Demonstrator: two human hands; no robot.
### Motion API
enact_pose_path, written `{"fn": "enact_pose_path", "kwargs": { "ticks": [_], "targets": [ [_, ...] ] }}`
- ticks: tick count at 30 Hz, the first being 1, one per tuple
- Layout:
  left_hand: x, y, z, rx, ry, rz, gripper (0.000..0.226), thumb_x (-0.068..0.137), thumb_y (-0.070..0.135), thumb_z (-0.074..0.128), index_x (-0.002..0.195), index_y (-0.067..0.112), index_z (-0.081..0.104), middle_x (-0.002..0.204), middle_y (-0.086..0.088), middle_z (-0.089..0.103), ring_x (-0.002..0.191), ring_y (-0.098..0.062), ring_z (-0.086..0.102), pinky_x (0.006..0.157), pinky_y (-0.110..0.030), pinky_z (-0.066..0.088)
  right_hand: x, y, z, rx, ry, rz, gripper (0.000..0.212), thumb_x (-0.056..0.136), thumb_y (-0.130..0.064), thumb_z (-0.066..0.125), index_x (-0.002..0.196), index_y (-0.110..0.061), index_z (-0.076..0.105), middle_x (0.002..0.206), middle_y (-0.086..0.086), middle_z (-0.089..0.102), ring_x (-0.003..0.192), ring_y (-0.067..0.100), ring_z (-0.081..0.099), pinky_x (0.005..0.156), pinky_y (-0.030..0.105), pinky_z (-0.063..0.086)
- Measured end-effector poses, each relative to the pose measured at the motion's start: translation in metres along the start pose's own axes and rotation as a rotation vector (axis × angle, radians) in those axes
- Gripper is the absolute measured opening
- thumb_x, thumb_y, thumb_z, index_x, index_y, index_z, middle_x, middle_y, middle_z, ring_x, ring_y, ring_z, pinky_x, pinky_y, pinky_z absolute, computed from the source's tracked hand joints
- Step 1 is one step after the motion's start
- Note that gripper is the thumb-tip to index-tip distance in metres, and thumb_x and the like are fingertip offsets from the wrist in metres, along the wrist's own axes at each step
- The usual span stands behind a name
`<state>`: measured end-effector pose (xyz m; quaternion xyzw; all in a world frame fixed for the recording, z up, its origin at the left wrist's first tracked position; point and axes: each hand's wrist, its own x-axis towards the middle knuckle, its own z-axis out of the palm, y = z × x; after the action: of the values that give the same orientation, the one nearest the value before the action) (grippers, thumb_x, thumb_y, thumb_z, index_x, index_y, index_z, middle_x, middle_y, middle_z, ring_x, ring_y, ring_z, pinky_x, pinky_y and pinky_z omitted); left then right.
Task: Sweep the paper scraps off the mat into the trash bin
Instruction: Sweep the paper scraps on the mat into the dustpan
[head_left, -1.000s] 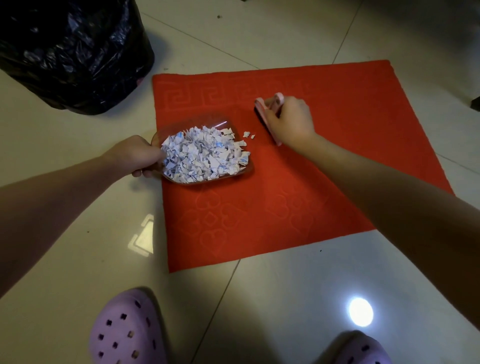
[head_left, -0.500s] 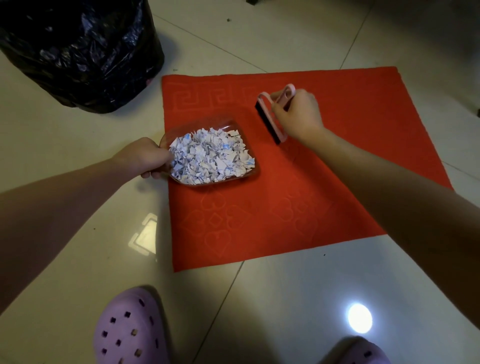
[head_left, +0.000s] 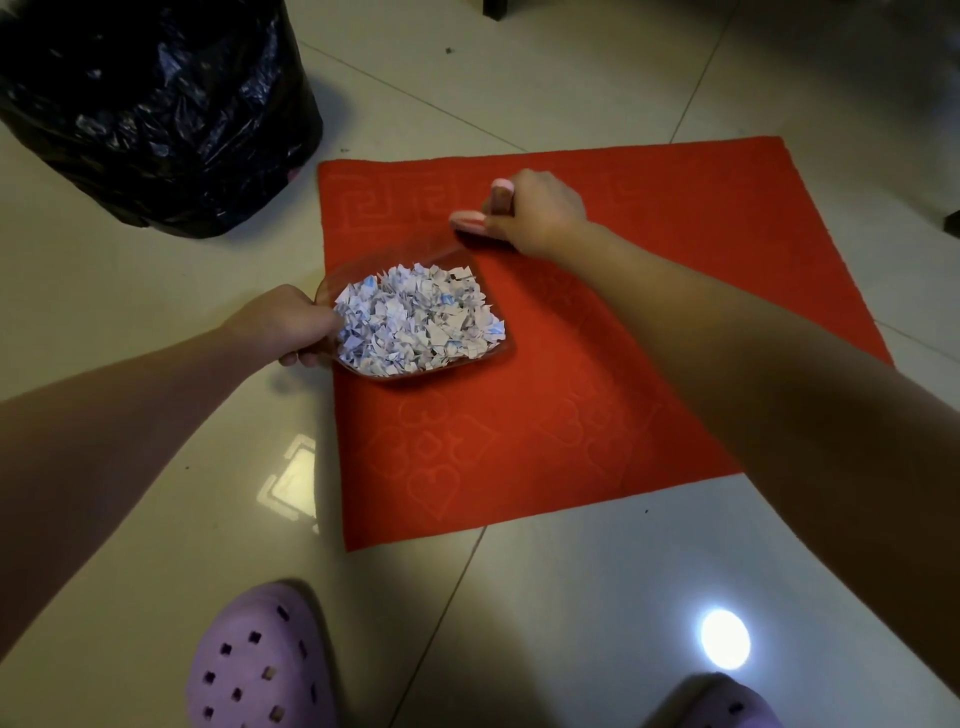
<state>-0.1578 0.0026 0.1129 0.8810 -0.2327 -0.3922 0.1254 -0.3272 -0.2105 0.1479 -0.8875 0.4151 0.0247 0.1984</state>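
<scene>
Sweeping looks done. The white-and-blue torn paper scraps sit heaped in a clear plastic scoop-shaped dustpan at the 9 o'clock edge of the red embossed rectangular mat. No loose scraps show on the mat. Left hand grips the dustpan's back end, fingers curled round it. Right hand is closed round a small pink-backed hand brush, just beyond the dustpan's mouth at its 1 o'clock, low over the mat; can't tell if the bristles touch.

What's left, by my read: lift the dustpan and tip it into the black plastic-bag-lined trash bin, which stands off the mat at its 10 o'clock, near the corner.

The floor is glossy pale tile with grey grout lines; a lamp glare sits at 5 o'clock. The lilac perforated clogs at 6 o'clock are the person's own. The room is dim.
</scene>
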Motion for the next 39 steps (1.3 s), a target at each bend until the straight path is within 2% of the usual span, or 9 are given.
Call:
{"fn": "enact_pose_path", "kwargs": {
  "ticks": [9, 14, 17, 22, 25, 30, 36, 37, 39],
  "targets": [
    [-0.005, 0.000, -0.002, -0.012, 0.013, 0.002, 0.020, 0.077, 0.016, 0.061, 0.062, 0.003, 0.063, 0.043, -0.009, 0.056, 0.037, -0.020, 0.038, 0.046, -0.023, 0.030, -0.030, 0.046, -0.030, -0.146, -0.173, -0.139, 0.034, 0.084, -0.037, 0.068, 0.105, -0.010, 0.064, 0.096, 0.008, 0.064, 0.087, 0.027, 0.061, 0.066, 0.034, 0.045],
    [-0.010, -0.013, -0.009, -0.045, 0.030, 0.014, 0.023, 0.078, 0.017, 0.060, 0.062, 0.002, 0.065, 0.043, -0.010, 0.055, 0.040, -0.022, 0.037, 0.047, -0.024, 0.031, -0.023, 0.047, -0.036, -0.032, 0.018, -0.048, 0.030, 0.085, -0.036, 0.065, 0.106, -0.014, 0.067, 0.097, 0.008, 0.068, 0.088, 0.028, 0.063, 0.073, 0.038, 0.052],
    [-0.013, -0.022, -0.010, -0.050, 0.034, 0.001, 0.024, 0.079, 0.016, 0.059, 0.060, 0.002, 0.063, 0.043, -0.010, 0.054, 0.040, -0.022, 0.036, 0.048, -0.025, 0.031, -0.018, 0.036, -0.019, 0.055, 0.135, 0.108, 0.036, 0.089, -0.039, 0.059, 0.108, -0.007, 0.061, 0.099, 0.006, 0.062, 0.090, 0.026, 0.059, 0.070, 0.035, 0.045],
    [-0.016, -0.025, -0.008, -0.078, 0.054, -0.031, 0.019, 0.078, 0.014, 0.061, 0.064, 0.001, 0.063, 0.045, -0.010, 0.055, 0.042, -0.022, 0.036, 0.048, -0.025, 0.031, -0.022, 0.011, -0.001, 0.151, 0.100, 0.125, 0.035, 0.091, -0.041, 0.056, 0.074, -0.010, 0.050, 0.072, 0.004, 0.054, 0.068, 0.024, 0.054, 0.054, 0.032, 0.038],
    [-0.015, -0.019, -0.009, -0.076, 0.052, -0.035, 0.021, 0.080, 0.015, 0.060, 0.062, 0.003, 0.062, 0.047, -0.010, 0.055, 0.042, -0.022, 0.036, 0.048, -0.025, 0.031, -0.023, 0.009, 0.005, 0.282, 0.097, 0.068, 0.029, 0.086, -0.032, 0.063, 0.088, -0.003, 0.067, 0.085, 0.009, 0.070, 0.077, 0.025, 0.067, 0.066, 0.041, 0.055],
    [-0.012, -0.010, -0.008, -0.055, 0.043, -0.033, 0.023, 0.082, 0.016, 0.059, 0.062, 0.005, 0.060, 0.053, -0.013, 0.057, 0.043, -0.021, 0.037, 0.048, -0.025, 0.031, -0.031, 0.025, -0.012, 0.307, 0.180, 0.072, 0.030, 0.089, -0.028, 0.060, 0.095, 0.000, 0.069, 0.087, 0.015, 0.071, 0.077, 0.028, 0.068, 0.069, 0.045, 0.055],
    [-0.011, -0.009, -0.009, -0.049, 0.037, -0.030, 0.022, 0.080, 0.015, 0.060, 0.061, 0.005, 0.060, 0.051, -0.012, 0.057, 0.042, -0.022, 0.037, 0.048, -0.025, 0.031, -0.034, 0.025, 0.002, 0.222, 0.138, 0.140, 0.043, 0.094, -0.032, 0.054, 0.057, -0.010, 0.047, 0.051, 0.005, 0.050, 0.042, 0.013, 0.046, 0.038, 0.013, 0.031],
    [-0.011, -0.008, -0.009, -0.049, 0.036, -0.029, 0.022, 0.080, 0.015, 0.060, 0.061, 0.005, 0.060, 0.052, -0.013, 0.057, 0.042, -0.022, 0.037, 0.048, -0.025, 0.031, -0.036, 0.018, 0.005, 0.248, 0.109, 0.112, 0.040, 0.093, -0.030, 0.055, 0.062, -0.005, 0.056, 0.055, 0.008, 0.056, 0.046, 0.015, 0.052, 0.041, 0.013, 0.036],
    [-0.011, -0.006, -0.009, -0.052, 0.033, -0.028, 0.022, 0.081, 0.015, 0.060, 0.061, 0.005, 0.060, 0.053, -0.013, 0.057, 0.043, -0.022, 0.037, 0.048, -0.025, 0.031, -0.038, 0.006, 0.004, 0.328, 0.104, 0.033, 0.030, 0.090, -0.027, 0.059, 0.085, 0.001, 0.069, 0.075, 0.013, 0.069, 0.065, 0.022, 0.064, 0.059, 0.031, 0.052]
  ]
}}
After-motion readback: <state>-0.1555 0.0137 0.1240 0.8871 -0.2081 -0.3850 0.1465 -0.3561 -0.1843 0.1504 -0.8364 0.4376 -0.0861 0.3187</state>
